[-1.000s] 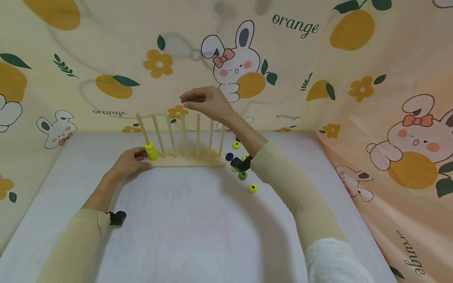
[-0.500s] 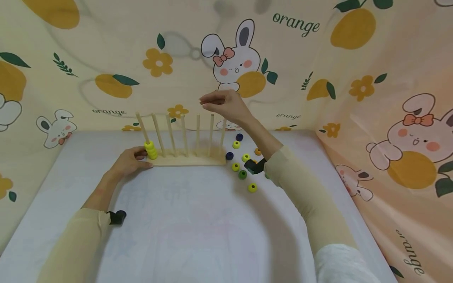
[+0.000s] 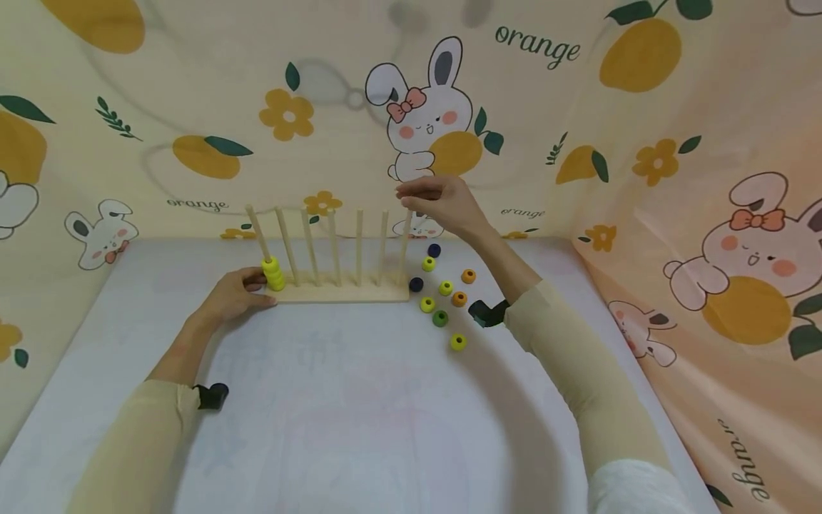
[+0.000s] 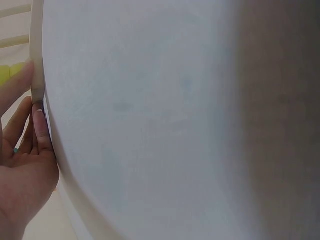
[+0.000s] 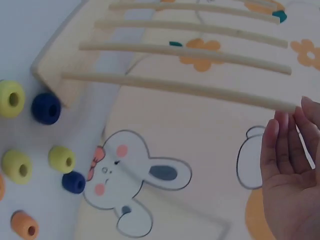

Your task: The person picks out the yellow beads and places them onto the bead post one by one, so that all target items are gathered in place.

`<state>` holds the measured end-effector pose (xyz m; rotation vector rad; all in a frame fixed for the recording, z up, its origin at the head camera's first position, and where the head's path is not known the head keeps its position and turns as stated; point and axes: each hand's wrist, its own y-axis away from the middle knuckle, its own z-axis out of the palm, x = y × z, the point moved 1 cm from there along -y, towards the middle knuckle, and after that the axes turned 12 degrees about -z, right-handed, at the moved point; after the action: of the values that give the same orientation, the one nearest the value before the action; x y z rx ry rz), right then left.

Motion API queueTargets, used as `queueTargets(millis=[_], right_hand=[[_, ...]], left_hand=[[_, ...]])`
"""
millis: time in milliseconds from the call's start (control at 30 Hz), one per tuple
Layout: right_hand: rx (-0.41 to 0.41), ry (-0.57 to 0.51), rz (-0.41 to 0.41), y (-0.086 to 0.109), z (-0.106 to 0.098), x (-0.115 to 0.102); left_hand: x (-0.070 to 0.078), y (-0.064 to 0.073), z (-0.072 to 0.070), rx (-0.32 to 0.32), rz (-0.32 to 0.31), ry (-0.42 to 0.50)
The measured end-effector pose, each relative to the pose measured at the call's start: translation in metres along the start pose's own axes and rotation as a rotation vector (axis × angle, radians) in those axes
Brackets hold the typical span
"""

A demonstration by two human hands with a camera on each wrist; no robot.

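Observation:
A wooden peg rack (image 3: 343, 293) with several upright dowels stands at the back of the table. Yellow beads (image 3: 273, 274) are stacked on its leftmost dowel. My left hand (image 3: 232, 294) grips the left end of the base, thumb in front and fingers behind; the left wrist view shows this hand (image 4: 30, 170) against the base edge. My right hand (image 3: 443, 203) is raised at the top of the rightmost dowel (image 3: 404, 246). In the right wrist view its fingertips are at that dowel's tip, perhaps touching it, with fingers gently bent and no bead visible in them.
Loose beads lie right of the rack: yellow (image 3: 458, 342), green (image 3: 439, 318), orange (image 3: 469, 276) and dark blue (image 3: 416, 284). They rest on a white tabletop (image 3: 334, 414). A printed cloth (image 3: 212, 86) with rabbits and oranges hangs behind and at the sides.
My right hand has moved rightward and slightly down, from above the middle dowels to the rightmost one. More loose beads now show beside the arm. The left hand has stayed on the rack.

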<state>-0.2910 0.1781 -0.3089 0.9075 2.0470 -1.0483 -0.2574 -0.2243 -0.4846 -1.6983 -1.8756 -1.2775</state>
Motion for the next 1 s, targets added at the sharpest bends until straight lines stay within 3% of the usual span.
queueTargets(millis=[500, 767, 1000], right_hand=[[0.047, 0.040, 0.062, 0.051, -0.021, 0.014], [0.062, 0.009, 0.081, 0.079, -0.026, 0.021], [0.053, 0.013, 0.162, 0.103, -0.026, 0.035]], left_hand=[[0.001, -0.001, 0.000, -0.001, -0.014, 0.001], [0.005, 0.002, -0.002, -0.004, -0.010, 0.003], [0.003, 0.002, -0.001, -0.005, -0.026, 0.000]])
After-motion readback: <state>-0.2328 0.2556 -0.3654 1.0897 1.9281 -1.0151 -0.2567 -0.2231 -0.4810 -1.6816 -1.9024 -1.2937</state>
